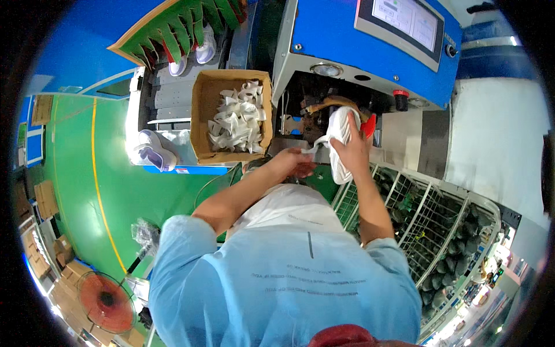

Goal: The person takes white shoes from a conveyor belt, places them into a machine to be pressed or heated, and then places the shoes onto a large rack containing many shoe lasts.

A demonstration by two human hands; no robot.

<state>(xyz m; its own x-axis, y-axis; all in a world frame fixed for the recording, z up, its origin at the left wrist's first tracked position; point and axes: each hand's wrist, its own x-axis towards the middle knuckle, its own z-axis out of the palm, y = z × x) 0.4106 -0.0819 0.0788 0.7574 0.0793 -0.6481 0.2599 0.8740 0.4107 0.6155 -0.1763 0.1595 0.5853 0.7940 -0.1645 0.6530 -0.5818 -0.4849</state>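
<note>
In front of the blue machine, my right hand grips a white shoe, its ridged sole side turned partly toward me and its toe end near the machine opening. My left hand is closed on a thin white strip that stretches across to the shoe's left side. What the strip joins at the shoe is too small to tell. Left of my hands stands a cardboard box filled with small curled white pieces, similar in colour to the strip.
The blue machine carries a screen and a red knob. A pair of white shoes sits left of the box; more stand behind green curtain flaps. At right is a wire cart with dark shoe-shaped pieces. A fan stands lower left.
</note>
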